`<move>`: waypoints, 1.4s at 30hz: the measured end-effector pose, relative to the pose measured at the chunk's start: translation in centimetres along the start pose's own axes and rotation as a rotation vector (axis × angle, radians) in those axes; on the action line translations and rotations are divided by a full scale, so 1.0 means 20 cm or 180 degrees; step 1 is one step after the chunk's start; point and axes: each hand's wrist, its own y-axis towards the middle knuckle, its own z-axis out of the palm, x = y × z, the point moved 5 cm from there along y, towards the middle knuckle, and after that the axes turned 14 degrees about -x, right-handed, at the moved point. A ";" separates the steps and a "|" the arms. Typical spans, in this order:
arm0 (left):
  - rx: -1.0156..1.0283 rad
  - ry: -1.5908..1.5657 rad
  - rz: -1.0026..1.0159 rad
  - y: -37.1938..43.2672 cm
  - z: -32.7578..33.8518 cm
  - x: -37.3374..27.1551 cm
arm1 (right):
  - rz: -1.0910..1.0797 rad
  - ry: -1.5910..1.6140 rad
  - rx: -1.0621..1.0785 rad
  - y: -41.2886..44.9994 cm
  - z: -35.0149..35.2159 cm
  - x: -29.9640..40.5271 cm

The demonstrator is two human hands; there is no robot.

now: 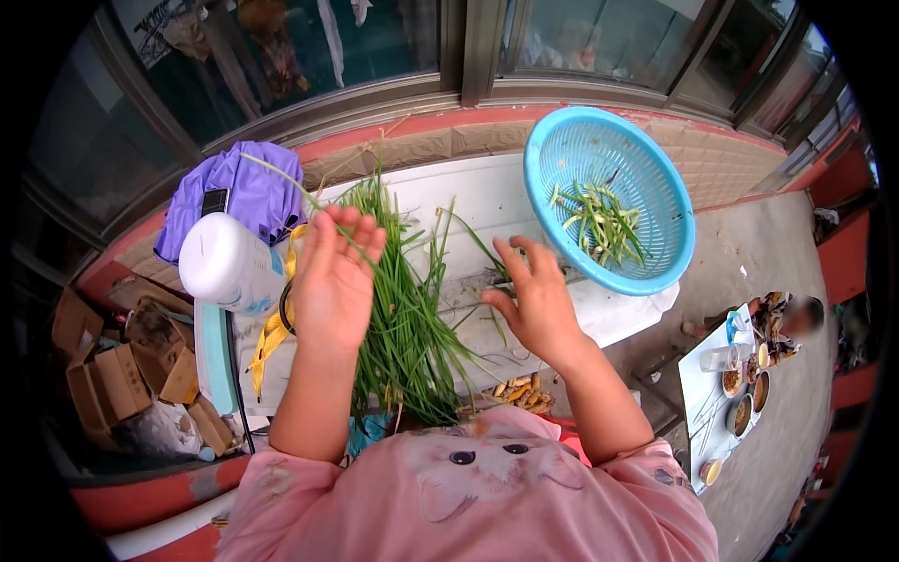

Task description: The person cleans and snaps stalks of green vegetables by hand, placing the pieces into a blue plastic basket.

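Observation:
My left hand [336, 277] is raised palm up over the left part of a white table [484, 183]. A long green stalk [281, 173] crosses its loosely curled fingers, held there. Between my hands a large heap of long, thin greens [414, 337], which look like garlic chives, reaches toward the table's near edge. My right hand [537, 298] hovers right of the heap, fingers apart, with nothing visible in it. A few loose blades [497, 265] lie beyond its fingertips. Nearby, a blue plastic colander [537, 183] tilts on the table, holding short green and pale vegetable pieces [605, 221].
At left are a white tub [219, 260], a purple cloth bag [246, 175] with a phone [215, 201] on it, and a yellow strap [270, 344]. Cardboard boxes [119, 379] lie beyond. Right, a person [776, 323] is beside a low table [702, 421] with bowls. Windows border the far side.

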 end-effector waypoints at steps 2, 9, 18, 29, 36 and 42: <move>-0.0015 0.0247 -0.0275 -0.04 0.01 0.11 | -0.0363 0.0041 0.0081 0.01 -0.02 0.02; 0.0763 0.1194 -0.0912 -0.20 0.08 0.35 | 0.1210 0.1788 0.0189 -0.02 -0.01 0.08; 0.1322 0.6129 0.2398 0.21 0.10 0.22 | 0.0500 -0.1394 -0.1268 0.32 -0.59 -0.41; 0.1443 0.7222 0.1852 0.42 -0.01 0.59 | 0.0020 -0.0130 -0.1091 0.15 -0.33 -0.12; 0.0923 0.3071 -0.0482 0.25 0.13 0.45 | 0.0077 0.0519 -0.0431 0.00 -0.01 -0.03; 0.1637 0.3427 0.1164 0.13 0.23 0.32 | 0.1857 0.2285 0.0125 0.02 0.07 -0.07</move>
